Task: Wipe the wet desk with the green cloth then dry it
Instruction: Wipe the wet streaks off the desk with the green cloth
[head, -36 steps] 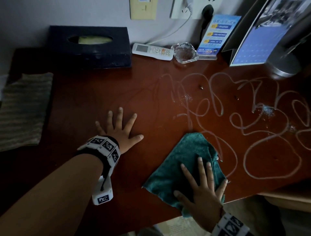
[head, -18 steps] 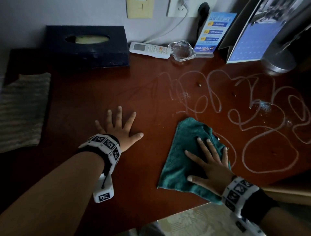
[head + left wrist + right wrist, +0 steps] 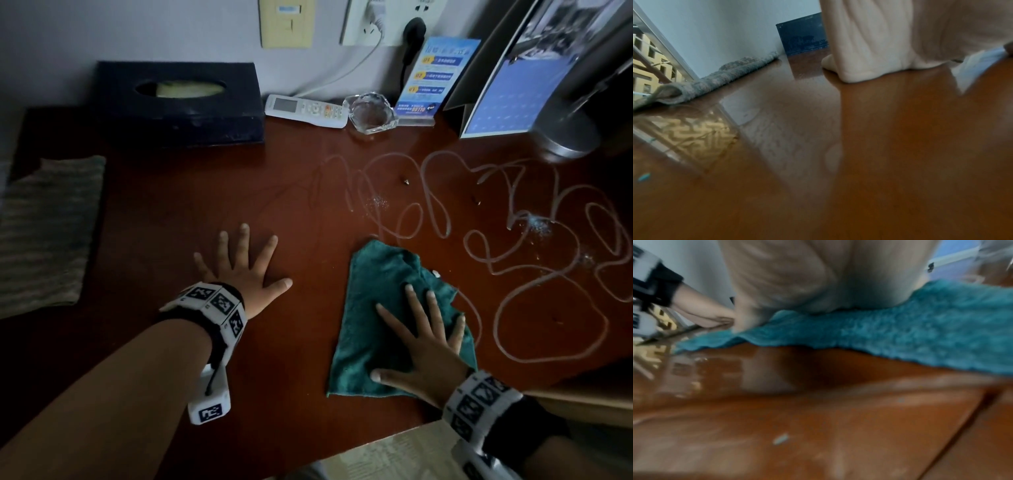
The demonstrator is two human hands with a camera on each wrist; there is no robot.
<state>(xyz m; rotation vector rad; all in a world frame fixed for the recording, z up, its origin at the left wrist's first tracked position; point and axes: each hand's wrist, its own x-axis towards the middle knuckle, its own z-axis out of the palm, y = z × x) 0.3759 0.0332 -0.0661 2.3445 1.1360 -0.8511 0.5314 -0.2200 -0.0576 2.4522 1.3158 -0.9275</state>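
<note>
Pressing flat, the right hand (image 3: 426, 353) lies on the green cloth (image 3: 373, 308) with its fingers (image 3: 416, 308) straight and spread; it grips nothing, only bearing down on the fabric. The right wrist view, blurred, shows the palm (image 3: 818, 275) resting on the cloth (image 3: 920, 337) with the cloth's edge lying on the wood. The left hand (image 3: 245, 267) rests palm down on the bare desk (image 3: 171, 222), fingers (image 3: 244, 240) splayed and straight, holding nothing, just to the left of the cloth and apart from it. In the left wrist view the heel of that hand (image 3: 879, 40) sits on the glossy wood (image 3: 859, 162).

The cloth lies rumpled near the front edge of the desk. Beyond the cloth and to its right, looping pale wet trails (image 3: 548, 274) and a few specks cover the wood. Well to the left of the cloth, a striped grey cloth (image 3: 48, 233) lies at the desk's edge. Behind the cloth, along the wall, stand a dark tissue box (image 3: 178, 102), a white remote (image 3: 306, 111), a glass ashtray (image 3: 371, 113), a blue card (image 3: 435, 75) and a desk calendar (image 3: 507, 99), with a metal lamp base (image 3: 565, 133) far right.
</note>
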